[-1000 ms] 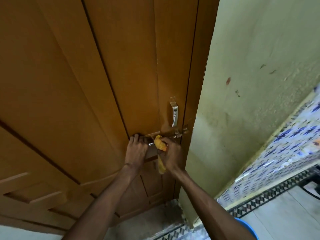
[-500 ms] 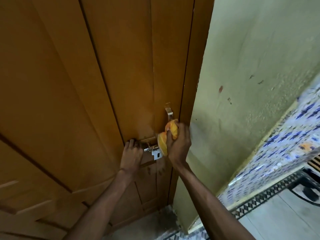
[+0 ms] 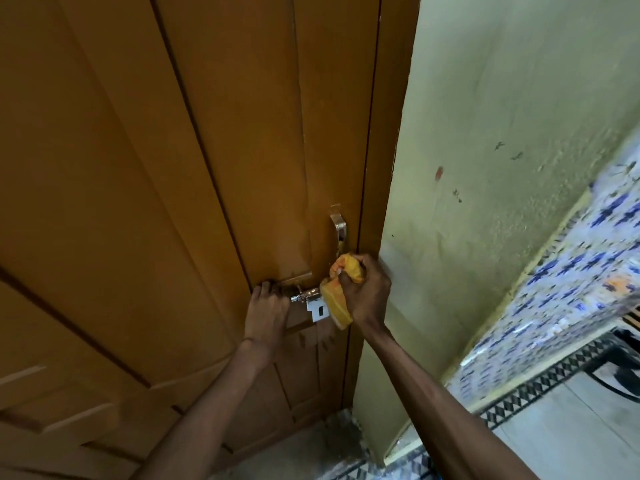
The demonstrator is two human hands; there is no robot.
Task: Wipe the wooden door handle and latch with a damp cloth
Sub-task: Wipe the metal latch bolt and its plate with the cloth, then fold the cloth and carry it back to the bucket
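Observation:
A brown wooden door carries a metal pull handle near its right edge and a metal slide latch just below, with a white hasp plate hanging from it. My right hand is shut on a bunched yellow-orange cloth, pressed against the right end of the latch, just under the handle's lower end. My left hand lies flat on the door at the left end of the latch, fingers together, holding nothing.
A pale green wall juts out right of the door frame. Blue-and-white patterned tiles run along the lower right, above a floor with a black-and-white border. A dark object lies at the far right.
My right hand with the cloth went from the latch's middle up to the handle's lower end, and now sits slightly lower at the latch's right end. The hasp plate became visible. My left hand stayed.

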